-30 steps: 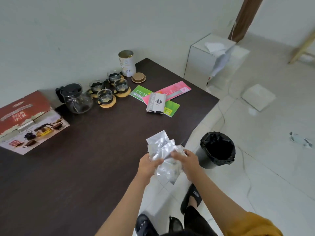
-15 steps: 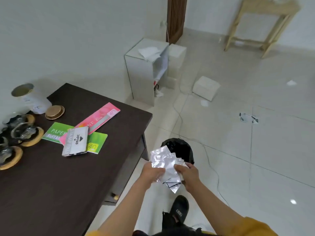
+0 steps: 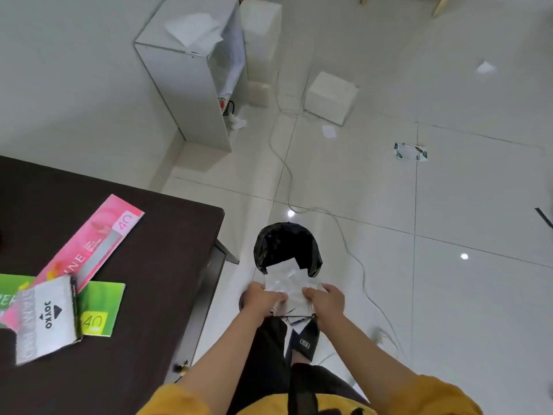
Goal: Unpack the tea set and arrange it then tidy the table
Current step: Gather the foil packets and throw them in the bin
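Note:
A crumpled bundle of clear plastic wrappers [image 3: 288, 284] is held between both hands, off the table and over the floor. My left hand [image 3: 261, 298] grips its left side and my right hand [image 3: 324, 298] grips its right side. The bundle's far edge overlaps the near rim of a small bin lined with a black bag [image 3: 287, 245], which stands on the floor just beyond my hands. The tea set is out of view.
The dark table's right corner [image 3: 167, 235] lies at the left, with a pink packet [image 3: 89, 247], a green packet [image 3: 101, 307] and a white Joyko box [image 3: 46, 319]. A white cabinet [image 3: 194, 70], a white box [image 3: 330, 97], a trailing cable [image 3: 338, 223] and paper scraps lie on the tiled floor.
I have turned right, away from the table, and carried the wrappers from over the table edge to just above the bin. The tea set has left the view.

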`<state>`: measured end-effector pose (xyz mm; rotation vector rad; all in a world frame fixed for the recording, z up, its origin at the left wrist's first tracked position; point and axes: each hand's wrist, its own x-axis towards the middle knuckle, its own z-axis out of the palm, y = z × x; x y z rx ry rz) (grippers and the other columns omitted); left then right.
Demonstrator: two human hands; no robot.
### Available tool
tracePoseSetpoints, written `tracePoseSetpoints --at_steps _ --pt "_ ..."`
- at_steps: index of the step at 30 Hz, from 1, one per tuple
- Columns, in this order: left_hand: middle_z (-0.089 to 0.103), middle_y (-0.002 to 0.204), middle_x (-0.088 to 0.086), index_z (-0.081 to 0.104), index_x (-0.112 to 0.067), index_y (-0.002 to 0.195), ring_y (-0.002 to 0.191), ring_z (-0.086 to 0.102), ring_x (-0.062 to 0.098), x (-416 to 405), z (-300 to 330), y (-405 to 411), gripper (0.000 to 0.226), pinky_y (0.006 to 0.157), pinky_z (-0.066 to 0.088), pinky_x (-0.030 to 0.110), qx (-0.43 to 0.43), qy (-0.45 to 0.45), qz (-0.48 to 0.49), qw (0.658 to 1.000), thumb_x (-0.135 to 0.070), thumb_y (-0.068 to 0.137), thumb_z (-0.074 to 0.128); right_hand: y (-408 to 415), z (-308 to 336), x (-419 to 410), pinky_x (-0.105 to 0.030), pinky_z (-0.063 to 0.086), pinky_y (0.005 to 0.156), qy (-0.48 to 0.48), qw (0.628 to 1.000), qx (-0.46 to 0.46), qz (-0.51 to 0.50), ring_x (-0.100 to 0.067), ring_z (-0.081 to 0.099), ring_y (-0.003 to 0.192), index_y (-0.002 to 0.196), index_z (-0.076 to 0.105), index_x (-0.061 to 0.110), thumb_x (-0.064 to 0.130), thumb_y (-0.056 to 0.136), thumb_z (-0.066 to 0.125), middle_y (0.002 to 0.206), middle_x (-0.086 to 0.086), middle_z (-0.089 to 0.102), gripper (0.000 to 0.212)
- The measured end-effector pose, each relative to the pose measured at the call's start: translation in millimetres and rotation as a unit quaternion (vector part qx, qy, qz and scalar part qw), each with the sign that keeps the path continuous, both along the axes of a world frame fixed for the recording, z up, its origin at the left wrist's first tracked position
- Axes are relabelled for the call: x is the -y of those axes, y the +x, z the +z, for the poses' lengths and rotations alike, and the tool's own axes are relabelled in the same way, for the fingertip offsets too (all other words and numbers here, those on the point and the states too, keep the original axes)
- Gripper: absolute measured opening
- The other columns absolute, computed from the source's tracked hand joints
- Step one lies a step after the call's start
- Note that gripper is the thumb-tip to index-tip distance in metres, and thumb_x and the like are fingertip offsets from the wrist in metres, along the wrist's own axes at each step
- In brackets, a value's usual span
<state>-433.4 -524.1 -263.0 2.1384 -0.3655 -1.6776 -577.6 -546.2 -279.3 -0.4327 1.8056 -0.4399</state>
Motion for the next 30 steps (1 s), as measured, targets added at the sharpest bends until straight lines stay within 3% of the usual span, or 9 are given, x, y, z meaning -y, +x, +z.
tracePoseSetpoints --at_steps 5,8,11,14,19,22,25,28,30 --pt "0.057 0.089 -0.003 0.046 -0.015 0.082 0.092 0.056 0.021 38.8 -13.8 12.9 0.034 0.085 0.049 0.032 0.021 0.034 -0.065 0.997 -0.02 0.07 0.078 17.4 -3.0 32.2 -0.033 0.053 0.065 0.038 0.998 -0.038 -0.029 -0.027 0.063 0.068 0.092 0.067 -0.004 0.001 0.071 0.072 0.077 -0.01 0.067 0.022" --pt "0.051 0.082 -0.005 0.047 -0.014 0.097 0.086 0.051 0.018 60.5 -21.0 16.5 0.03 0.078 0.041 0.027 0.022 0.03 -0.085 0.996 -0.026 0.08 0.069 22.9 -10.3 54.4 -0.032 0.048 0.058 0.051 0.997 -0.034 -0.047 -0.027 0.059 0.066 0.095 0.065 -0.011 0.003 0.072 0.071 0.077 -0.014 0.064 0.027" --pt "0.054 0.114 0.0 0.045 -0.012 0.13 0.106 0.052 0.022 77.3 -28.2 18.0 0.055 0.088 0.04 0.03 0.035 0.025 -0.07 0.997 -0.034 0.083 0.063 28.5 -23.1 82.6 -0.032 0.052 0.068 0.055 0.997 0.01 -0.055 -0.028 0.064 0.085 0.114 0.058 -0.005 0.026 0.067 0.078 0.099 -0.015 0.067 0.06" --pt "0.051 0.099 -0.005 0.051 -0.018 0.11 0.097 0.053 0.021 88.2 -28.7 20.1 0.026 0.085 0.038 0.028 0.046 0.031 -0.055 0.997 -0.031 0.089 0.059 23.3 -48.5 107.0 -0.037 0.054 0.083 0.084 0.996 0.025 -0.022 -0.034 0.062 0.105 0.132 0.046 -0.002 0.046 0.051 0.079 0.122 -0.018 0.061 0.1" --pt "0.049 0.127 0.007 0.042 -0.009 0.132 0.105 0.047 0.024 95.3 -24.2 8.6 0.051 0.089 0.038 0.028 0.07 0.039 0.033 0.996 -0.034 0.09 0.057 9.9 -32.5 141.8 -0.036 0.051 0.091 0.095 0.991 0.011 0.093 -0.035 0.06 0.106 0.133 0.048 -0.006 0.029 0.078 0.073 0.124 -0.019 0.06 0.07" --pt "0.053 0.102 -0.002 0.047 -0.013 0.119 0.095 0.046 0.021 95.0 -24.2 -12.6 0.042 0.091 0.043 0.032 0.084 0.06 0.072 0.992 -0.038 0.087 0.058 -5.3 -30.9 157.9 -0.031 0.047 0.075 0.096 0.981 0.001 0.171 -0.031 0.059 0.094 0.123 0.055 -0.003 0.023 0.086 0.067 0.117 -0.019 0.062 0.046" --pt "0.061 0.096 0.014 0.055 0.0 0.104 0.077 0.052 0.022 96.9 -17.4 -38.9 0.036 0.063 0.037 0.029 0.096 0.047 0.105 0.989 -0.032 0.087 0.058 -15.3 -25.1 171.1 -0.028 0.045 0.063 0.07 0.966 -0.008 0.249 -0.027 0.057 0.074 0.078 0.058 0.008 0.024 0.084 0.064 0.081 -0.011 0.06 0.018" --pt "0.053 0.085 0.02 0.048 -0.012 0.08 0.066 0.047 0.014 94.6 -7.5 -58.2 0.022 0.057 0.032 0.027 0.113 0.031 0.133 0.984 -0.03 0.089 0.057 -19.4 -18.7 181.3 -0.027 0.037 0.053 0.05 0.952 -0.016 0.303 -0.022 0.044 0.056 0.059 0.042 0.014 0.017 0.087 0.06 0.06 -0.004 0.045 0.034" --pt "0.056 0.099 0.002 0.052 -0.012 0.105 0.081 0.045 0.013 89.8 -1.6 -64.9 0.025 0.07 0.033 0.025 0.124 0.032 0.154 0.98 -0.033 0.091 0.054 -16.9 -10.7 185.7 -0.028 0.032 0.053 0.039 0.941 -0.015 0.336 -0.021 0.038 0.055 0.059 0.04 0.009 0.013 0.085 0.057 0.057 -0.004 0.039 0.031"
